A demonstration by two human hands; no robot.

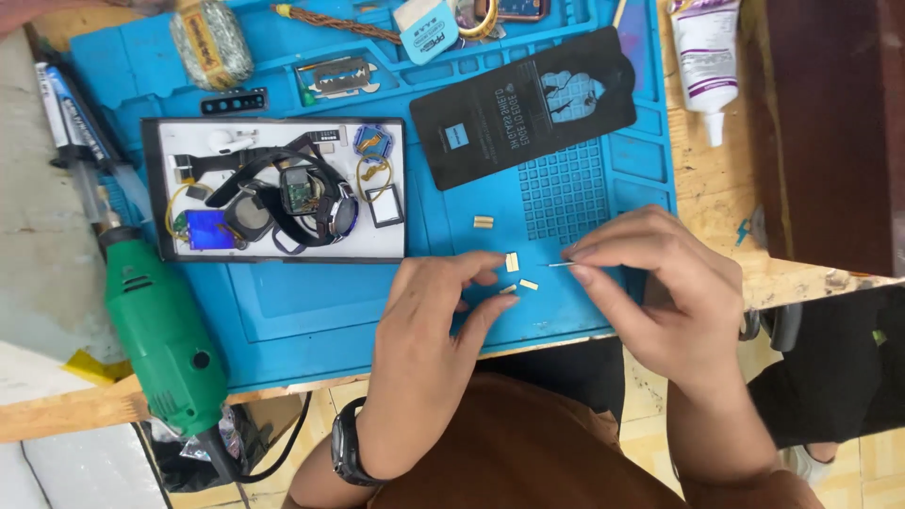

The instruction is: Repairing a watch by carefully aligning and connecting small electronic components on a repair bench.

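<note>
Hands, mine | left hand (424,339): fingertips pinching small gold strip (508,288) on blue mat (311,311) | more gold strips (512,262) just above | right hand (650,283): gripping thin metal tweezers (558,265) | far left: green rotary tool (160,330), white parts tray (278,188)

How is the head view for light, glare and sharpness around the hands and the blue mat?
Head view: even, soft light, faint shadows under the left hand and right hand; slight sheen on the blue mat and the green tool; hands and small tan pieces reasonably sharp, the thin pin hard to make out; edges bend slightly.
</note>
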